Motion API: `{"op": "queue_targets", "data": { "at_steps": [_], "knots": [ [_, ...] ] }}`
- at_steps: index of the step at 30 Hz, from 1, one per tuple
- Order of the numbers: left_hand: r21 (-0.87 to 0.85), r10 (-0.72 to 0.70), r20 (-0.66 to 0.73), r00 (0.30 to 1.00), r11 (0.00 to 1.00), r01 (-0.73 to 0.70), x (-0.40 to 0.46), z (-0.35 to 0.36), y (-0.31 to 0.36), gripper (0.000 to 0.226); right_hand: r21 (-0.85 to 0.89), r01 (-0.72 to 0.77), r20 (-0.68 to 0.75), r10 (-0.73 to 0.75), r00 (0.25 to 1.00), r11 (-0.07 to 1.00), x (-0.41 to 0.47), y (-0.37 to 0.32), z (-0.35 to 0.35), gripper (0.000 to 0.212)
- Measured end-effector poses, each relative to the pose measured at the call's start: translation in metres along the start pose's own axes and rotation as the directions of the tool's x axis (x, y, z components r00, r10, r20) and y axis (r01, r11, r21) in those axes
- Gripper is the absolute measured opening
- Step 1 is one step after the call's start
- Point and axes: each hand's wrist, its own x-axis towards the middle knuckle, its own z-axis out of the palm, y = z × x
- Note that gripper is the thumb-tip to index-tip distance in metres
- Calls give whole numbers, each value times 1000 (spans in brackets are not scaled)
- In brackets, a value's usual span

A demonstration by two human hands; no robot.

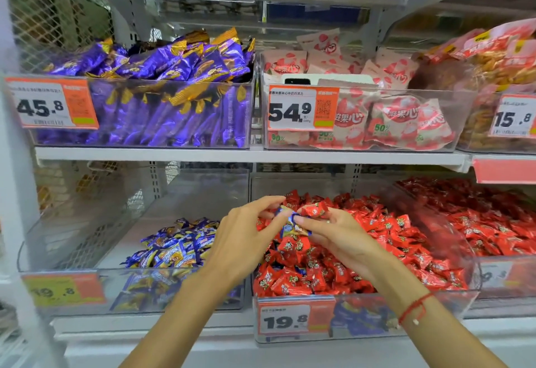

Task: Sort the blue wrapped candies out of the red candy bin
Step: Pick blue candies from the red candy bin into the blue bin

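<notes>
**Both hands on blue candies above the red bin**

The left hand (246, 237) and right hand (339, 233) meet over the back left part of the red candy bin (406, 306), a clear tub on the lower shelf. Between them is a small cluster of blue wrapped candies (293, 224); the left fingers (271, 202) curl round its upper end, while the right fingers (311, 221) pinch its right side and also hold a red candy (314, 210) just at 1 o'clock from the cluster.

Open air lies above the red heap up to the upper shelf edge (249, 155) at 12 o'clock. At 9 o'clock, just beside, stands the blue candy bin (72, 251), partly filled, its clear side wall touching the red bin's. At 3 o'clock another tub of red sweets (493, 222) adjoins. A price tag (284, 320) reading 19.8 fronts the red bin at 6 o'clock. The right wrist wears a red string (414, 306).
</notes>
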Motion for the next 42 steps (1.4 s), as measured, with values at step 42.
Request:
{"op": "queue_targets", "data": {
  "at_steps": [42],
  "knots": [
    [467,-278,-125,953,830,303,-15,-37,-74,45,-857,-50,-105,-79,991,513,-3,7,-8,54]
  ]
}}
